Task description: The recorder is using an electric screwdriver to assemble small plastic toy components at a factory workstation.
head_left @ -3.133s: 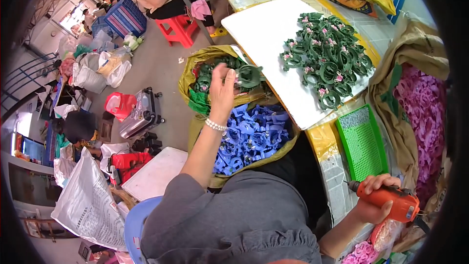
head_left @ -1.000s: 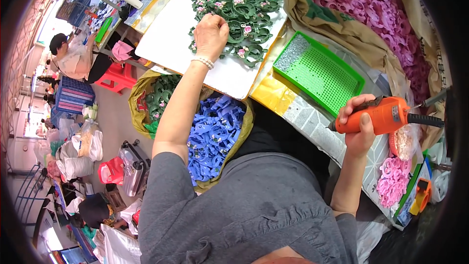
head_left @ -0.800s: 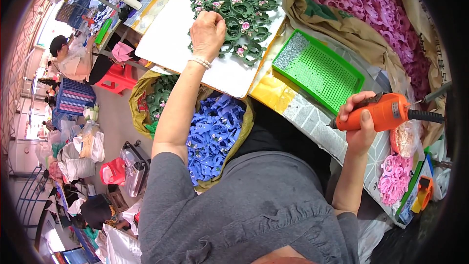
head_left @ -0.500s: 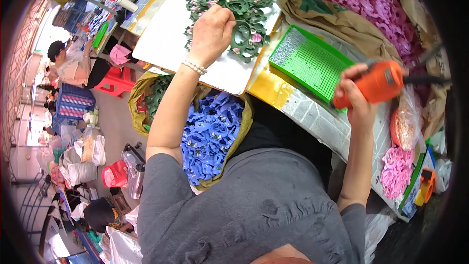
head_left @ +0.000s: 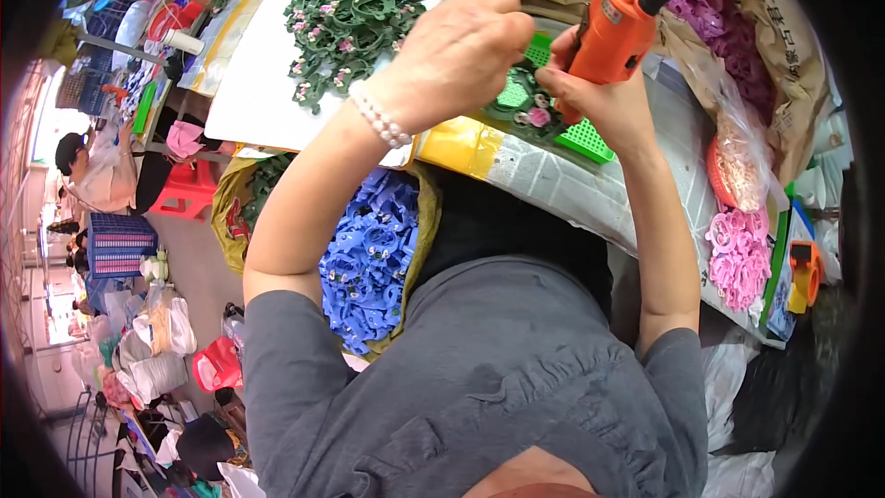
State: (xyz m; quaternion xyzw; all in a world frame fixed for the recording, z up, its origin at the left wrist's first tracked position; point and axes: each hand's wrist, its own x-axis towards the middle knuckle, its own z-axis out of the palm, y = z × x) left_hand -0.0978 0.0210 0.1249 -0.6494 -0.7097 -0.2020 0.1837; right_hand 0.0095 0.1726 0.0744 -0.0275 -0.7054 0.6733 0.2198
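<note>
My right hand grips an orange corded electric screwdriver, its black cord leading up and to the right. The tool's lower end points down at a green leaf-shaped piece with a pink flower, which lies over the bright green perforated tray. My left hand, with a pearl bracelet at its wrist, is closed just left of the tool, above the tray's near-left side. What its curled fingers hold, if anything, is hidden. A heap of similar green pieces rests on a white board to the left.
Below the table edge stands a yellow sack of blue plastic pieces. Large brown sacks with pink pieces are at the far right. Pink pieces and an orange tape dispenser lie near the right end. People sit far left.
My left hand has moved right from the green heap to the tray. My right hand has brought the screwdriver left, tilting it upright. A green flowered piece now lies over the tray.
</note>
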